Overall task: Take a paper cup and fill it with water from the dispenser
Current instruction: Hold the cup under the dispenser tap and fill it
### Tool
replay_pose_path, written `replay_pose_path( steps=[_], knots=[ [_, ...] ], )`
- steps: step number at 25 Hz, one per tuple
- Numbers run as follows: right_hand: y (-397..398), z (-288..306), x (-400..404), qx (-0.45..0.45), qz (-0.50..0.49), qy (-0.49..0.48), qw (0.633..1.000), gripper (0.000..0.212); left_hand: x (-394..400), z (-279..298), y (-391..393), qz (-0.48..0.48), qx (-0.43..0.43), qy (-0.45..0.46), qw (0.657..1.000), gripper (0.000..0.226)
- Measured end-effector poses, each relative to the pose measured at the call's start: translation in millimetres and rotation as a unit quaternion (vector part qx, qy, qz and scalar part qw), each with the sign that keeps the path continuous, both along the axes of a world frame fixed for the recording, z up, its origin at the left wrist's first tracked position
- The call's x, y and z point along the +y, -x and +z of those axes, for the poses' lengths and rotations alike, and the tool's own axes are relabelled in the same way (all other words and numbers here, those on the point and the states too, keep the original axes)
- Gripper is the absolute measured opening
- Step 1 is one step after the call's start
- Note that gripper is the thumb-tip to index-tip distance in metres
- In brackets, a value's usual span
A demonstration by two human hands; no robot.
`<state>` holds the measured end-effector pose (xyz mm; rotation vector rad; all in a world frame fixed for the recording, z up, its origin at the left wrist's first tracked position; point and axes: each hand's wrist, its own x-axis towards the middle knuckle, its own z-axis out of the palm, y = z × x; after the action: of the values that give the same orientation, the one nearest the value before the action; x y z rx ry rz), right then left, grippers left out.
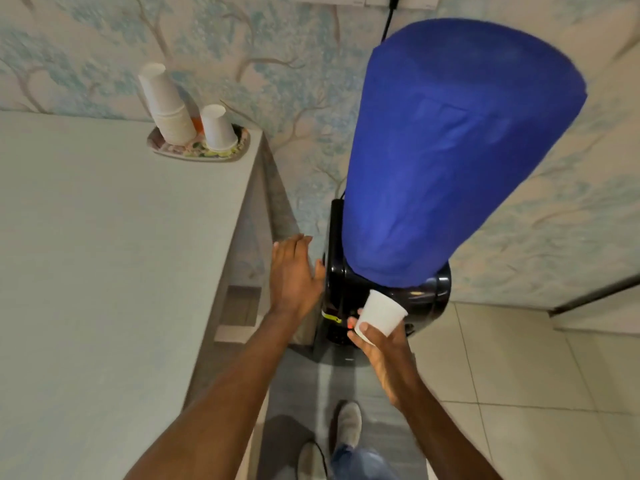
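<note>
The right hand (384, 355) holds a paper cup (381, 315) between thumb and fingers (362, 329), and the cup stands just before the front of the dispenser (346, 292). The covered bottle (457, 150) rises on top of the dispenser, above and behind these fingers. The left hand (294, 275) lies flat, its fingertips (298, 240) in the gap between the counter (104, 254) on the left and the dispenser on the right. Far behind those fingertips, at the back corner of the counter, a tray (197, 154) carries a stack of cups (166, 105) and, right of it, a single upturned cup (217, 128). Behind all is the wall (277, 46).
</note>
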<state>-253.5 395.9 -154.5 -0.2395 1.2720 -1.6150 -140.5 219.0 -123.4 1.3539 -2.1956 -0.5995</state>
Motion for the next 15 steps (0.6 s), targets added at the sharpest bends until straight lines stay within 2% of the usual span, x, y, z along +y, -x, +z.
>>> replay_pose_path(
  steps=[2, 4, 7, 11, 15],
  knots=[
    [7, -14, 29, 0.063, -0.018, -0.073, 0.995, 0.095, 20, -22, 12, 0.002, 0.007, -0.058, 0.998, 0.054],
    [12, -30, 49, 0.148, -0.020, -0.134, 0.980, 0.081, 37, -43, 19, 0.011, 0.013, -0.119, 0.993, 0.055],
    [21, -74, 63, 0.217, -0.001, -0.184, 0.959, 0.060, 52, -79, 29, 0.024, 0.024, -0.184, 0.982, 0.061],
    [35, -144, 63, 0.287, 0.021, -0.254, 0.923, 0.062, 53, -120, 42, 0.046, 0.057, -0.202, 0.977, 0.065],
    [54, -200, 48, 0.336, 0.027, -0.266, 0.903, 0.046, 45, -159, 56, 0.068, 0.104, -0.181, 0.976, 0.068]
  ],
)
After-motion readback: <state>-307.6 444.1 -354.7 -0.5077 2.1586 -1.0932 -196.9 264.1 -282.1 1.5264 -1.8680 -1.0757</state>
